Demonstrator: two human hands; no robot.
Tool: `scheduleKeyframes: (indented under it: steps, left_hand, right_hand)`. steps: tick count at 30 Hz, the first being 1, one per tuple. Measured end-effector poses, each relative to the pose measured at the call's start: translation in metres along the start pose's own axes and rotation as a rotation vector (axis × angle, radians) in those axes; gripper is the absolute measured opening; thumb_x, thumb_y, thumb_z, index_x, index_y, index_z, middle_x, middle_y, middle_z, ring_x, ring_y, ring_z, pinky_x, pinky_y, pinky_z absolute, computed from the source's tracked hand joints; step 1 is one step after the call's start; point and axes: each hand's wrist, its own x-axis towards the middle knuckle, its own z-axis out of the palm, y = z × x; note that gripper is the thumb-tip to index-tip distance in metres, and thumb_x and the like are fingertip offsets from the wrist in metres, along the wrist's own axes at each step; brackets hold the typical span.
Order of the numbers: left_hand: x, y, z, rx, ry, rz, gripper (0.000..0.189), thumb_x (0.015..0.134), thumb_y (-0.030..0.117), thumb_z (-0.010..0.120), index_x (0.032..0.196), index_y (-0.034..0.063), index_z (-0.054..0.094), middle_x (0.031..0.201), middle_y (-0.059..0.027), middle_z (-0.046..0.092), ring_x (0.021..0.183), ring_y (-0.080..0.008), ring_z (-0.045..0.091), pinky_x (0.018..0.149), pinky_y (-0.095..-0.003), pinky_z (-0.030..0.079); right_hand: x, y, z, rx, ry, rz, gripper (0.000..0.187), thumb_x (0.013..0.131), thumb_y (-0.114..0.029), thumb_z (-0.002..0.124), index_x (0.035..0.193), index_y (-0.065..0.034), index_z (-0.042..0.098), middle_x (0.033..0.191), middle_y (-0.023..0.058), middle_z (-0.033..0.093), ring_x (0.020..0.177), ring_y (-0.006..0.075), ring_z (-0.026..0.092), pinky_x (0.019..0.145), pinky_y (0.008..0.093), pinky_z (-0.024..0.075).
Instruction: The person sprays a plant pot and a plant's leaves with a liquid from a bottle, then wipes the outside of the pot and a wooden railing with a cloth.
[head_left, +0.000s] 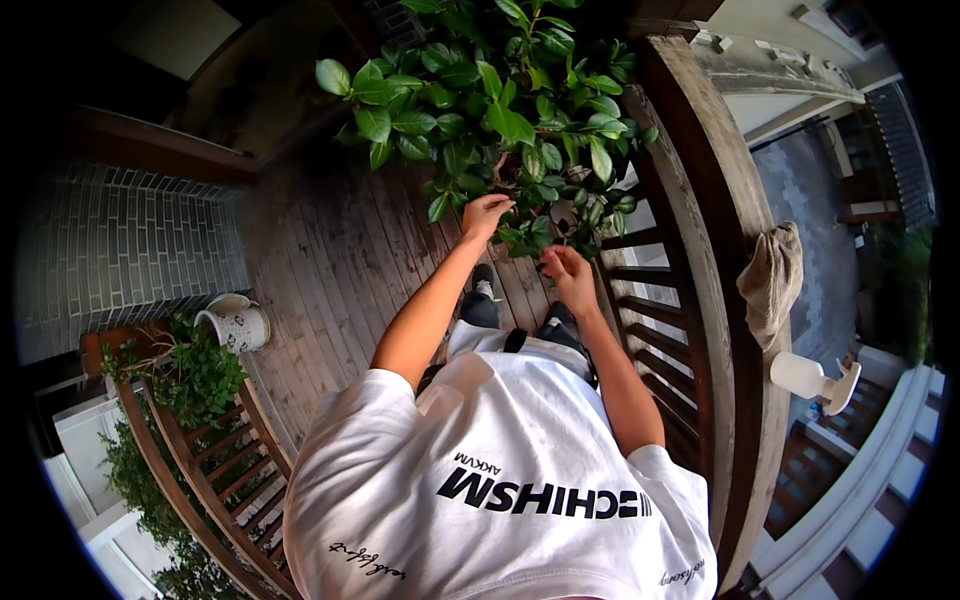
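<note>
A leafy green shrub (480, 105) with glossy leaves rises in front of me. At its lower left side, my left hand (486, 216) has its thumb and fingers close together among the foliage. Whether a leaf or twig is between those fingertips is too small to tell. My right hand (571, 276) is bent inward beside the low leaves (529, 237), its fingers curled. Its fingertips touch or nearly touch the foliage, and I cannot see whether they pinch anything. The shrub's base is hidden by the lower leaves and my hands.
A wooden railing (720, 135) runs along my right side. A crumpled cloth glove or rag (772, 281) and a white spray bottle (799, 375) rest on it. Wooden planks (330, 247) form the floor. To the left are a white bucket (244, 328) and another plant (196, 375).
</note>
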Motion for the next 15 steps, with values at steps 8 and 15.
scheduleKeyframes:
  steps: [8,15]
  left_hand:
    - [0.001,-0.009,-0.011,-0.225,-0.169,-0.075,0.026,0.09,0.02,0.064,0.111,0.0045,0.067,0.098,-0.0031,0.07,0.091,-0.0113,0.063,0.074,-0.025,0.047]
    - [0.012,-0.032,-0.009,-0.406,-0.198,-0.064,0.025,0.094,0.008,0.053,0.117,0.0011,0.06,0.11,-0.0084,0.065,0.097,-0.0143,0.063,0.082,-0.0247,0.049]
  right_hand:
    - [0.094,0.029,0.051,-0.12,0.103,0.015,0.044,0.093,-0.018,0.061,0.132,0.0003,0.05,0.111,0.0105,0.065,0.095,0.0141,0.062,0.082,0.027,0.0484]
    - [0.106,0.026,0.073,-0.472,0.128,-0.08,0.037,0.088,-0.017,0.065,0.121,-0.0015,0.059,0.094,0.013,0.07,0.085,0.0182,0.068,0.075,0.0308,0.0525]
